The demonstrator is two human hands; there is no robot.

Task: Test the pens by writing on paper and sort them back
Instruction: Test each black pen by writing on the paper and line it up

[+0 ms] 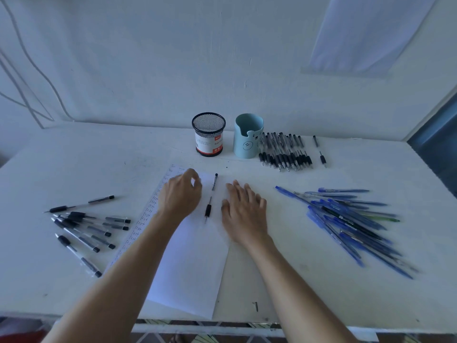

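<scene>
Two holders stand side by side at the back of the table: a black mesh pen cup (209, 134) with a red-and-white label, and just to its right a pale blue cup (248, 136) with a little bear face on it. From this angle I cannot make out what is inside either one. A neat row of black-grip pens (284, 152) lies against the blue cup's right side, and one more lone pen (319, 151) lies apart, further right.

The pen under test (211, 197) (clear barrel, black grip) lies on the sheet of paper (193, 263) in the middle of the frame. Its tip points down toward me, and it sits between my hands, touching neither. My left hand (181, 194) hovers just left of it over the upper part of the sheet. Its fingers curl in toward the thumb, but they are blurred, so I cannot tell whether they pinch anything. My right hand (244, 209) lies flat just right of the pen, fingers straight and spread, gripping nothing, over the paper's right edge.

A column of the handwritten word "test" runs down the paper's left margin. At the left of the frame lies a loose fan of black pens (84, 229), and at the right a larger heap of blue pens (351, 219).

The white table (296, 280) stands against a white wall. Cables (37, 70) trail down the wall in the upper left, and a pale cloth (366, 35) hangs in the upper right.
</scene>
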